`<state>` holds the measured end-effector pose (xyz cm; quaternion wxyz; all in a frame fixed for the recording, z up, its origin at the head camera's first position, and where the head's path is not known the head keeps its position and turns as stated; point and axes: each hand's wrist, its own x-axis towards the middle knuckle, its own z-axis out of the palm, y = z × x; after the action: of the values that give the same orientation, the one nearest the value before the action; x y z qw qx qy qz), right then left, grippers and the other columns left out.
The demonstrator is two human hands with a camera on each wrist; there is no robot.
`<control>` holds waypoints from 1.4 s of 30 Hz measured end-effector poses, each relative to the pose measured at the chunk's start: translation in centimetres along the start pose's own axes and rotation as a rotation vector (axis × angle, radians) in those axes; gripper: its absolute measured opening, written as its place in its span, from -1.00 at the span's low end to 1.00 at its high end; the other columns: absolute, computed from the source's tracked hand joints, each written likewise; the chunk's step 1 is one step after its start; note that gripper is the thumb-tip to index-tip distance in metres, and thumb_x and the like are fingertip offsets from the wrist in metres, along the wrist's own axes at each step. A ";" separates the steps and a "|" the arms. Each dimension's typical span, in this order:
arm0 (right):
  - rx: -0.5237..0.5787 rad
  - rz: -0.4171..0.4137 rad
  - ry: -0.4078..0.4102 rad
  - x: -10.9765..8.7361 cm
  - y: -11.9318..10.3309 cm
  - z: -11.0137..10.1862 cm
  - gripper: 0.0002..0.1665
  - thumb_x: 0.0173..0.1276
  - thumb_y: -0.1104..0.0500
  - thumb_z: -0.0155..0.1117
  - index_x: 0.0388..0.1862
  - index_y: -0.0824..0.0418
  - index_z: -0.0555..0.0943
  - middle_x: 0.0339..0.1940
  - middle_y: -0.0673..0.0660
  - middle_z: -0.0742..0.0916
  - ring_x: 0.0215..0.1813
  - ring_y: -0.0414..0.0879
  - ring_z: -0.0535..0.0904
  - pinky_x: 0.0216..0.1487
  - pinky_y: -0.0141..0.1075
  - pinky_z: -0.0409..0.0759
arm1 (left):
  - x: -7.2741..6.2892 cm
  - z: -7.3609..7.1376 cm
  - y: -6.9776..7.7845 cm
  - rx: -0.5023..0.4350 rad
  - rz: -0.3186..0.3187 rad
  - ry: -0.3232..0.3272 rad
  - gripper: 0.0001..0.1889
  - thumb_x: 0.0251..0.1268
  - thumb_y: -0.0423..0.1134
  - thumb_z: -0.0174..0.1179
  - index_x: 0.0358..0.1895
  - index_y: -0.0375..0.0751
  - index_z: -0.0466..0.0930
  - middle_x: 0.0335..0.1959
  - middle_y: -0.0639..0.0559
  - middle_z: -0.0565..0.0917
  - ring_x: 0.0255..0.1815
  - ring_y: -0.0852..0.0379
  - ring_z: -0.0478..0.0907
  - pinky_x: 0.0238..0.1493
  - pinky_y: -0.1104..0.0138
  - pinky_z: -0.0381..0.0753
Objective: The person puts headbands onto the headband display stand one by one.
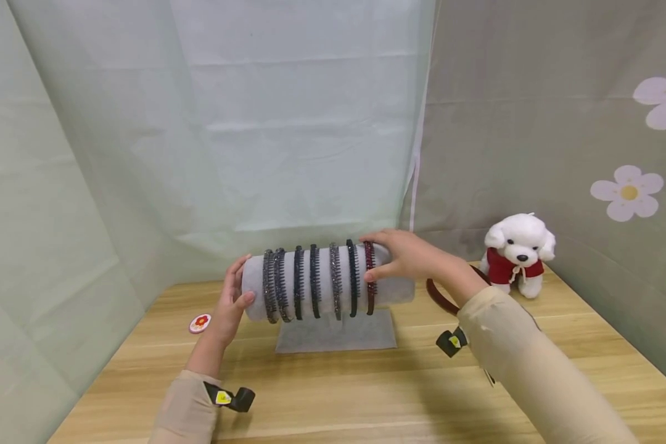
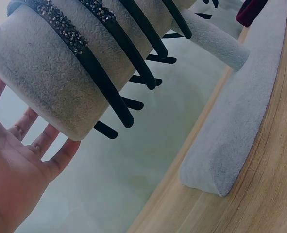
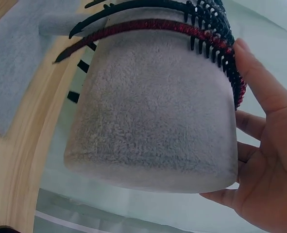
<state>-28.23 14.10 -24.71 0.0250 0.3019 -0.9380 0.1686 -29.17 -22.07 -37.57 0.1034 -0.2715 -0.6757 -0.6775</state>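
Note:
A grey plush headband display stand [image 1: 327,283], a padded roll on a flat base [image 1: 335,333], stands on the table. Several dark toothed headbands [image 1: 314,280] with glittering stones arch over it side by side. Farthest right among them is a red headband [image 1: 370,271]. My left hand [image 1: 230,305] holds the roll's left end, thumb in front and fingers behind; its fingers [image 2: 60,155] show past the roll's edge. My right hand [image 1: 402,256] is at the red headband, thumb [image 3: 260,73] on the band and the other fingers reaching behind the roll.
A white toy dog [image 1: 518,253] in a red top sits at the back right. Beside my right forearm lies a dark red curved band [image 1: 441,299], partly hidden. A round flower badge [image 1: 200,323] lies on the left of the wooden table [image 1: 322,394]. Cloth hangs behind.

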 end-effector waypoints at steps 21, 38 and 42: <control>0.116 -0.047 0.059 -0.5 0.7 0.6 -0.05 0.20 -0.16 0.36 0.48 0.10 0.23 0.43 0.17 0.44 0.33 0.13 0.43 0.31 0.06 0.37 | 0.1 -0.1 -0.1 -0.032 0.025 -0.003 -0.30 0.32 -0.03 0.18 0.45 0.14 0.05 0.27 0.21 0.33 0.09 0.28 0.38 0.02 0.43 0.47; 0.092 -0.018 0.227 -6.6 1.8 -0.3 -0.14 0.23 -0.11 0.36 0.45 0.06 0.28 0.43 0.18 0.42 0.44 0.17 0.29 0.35 0.16 0.28 | 0.0 -0.1 -0.1 -0.032 0.012 -0.007 -0.28 0.32 -0.02 0.19 0.46 0.14 0.04 0.30 0.21 0.31 0.11 0.28 0.37 0.01 0.43 0.47; 0.073 0.002 0.257 -8.5 2.3 -0.2 -0.17 0.24 -0.08 0.36 0.43 0.09 0.30 0.39 0.20 0.46 0.39 0.18 0.36 0.28 0.15 0.36 | 0.0 -0.1 0.0 -0.021 0.000 -0.008 -0.27 0.31 0.00 0.18 0.47 0.13 0.03 0.29 0.20 0.31 0.12 0.27 0.37 0.02 0.42 0.46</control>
<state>-22.61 20.69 -26.49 0.1340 0.2774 -0.9206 0.2398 -29.26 -22.17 -37.58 0.0977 -0.2751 -0.6688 -0.6837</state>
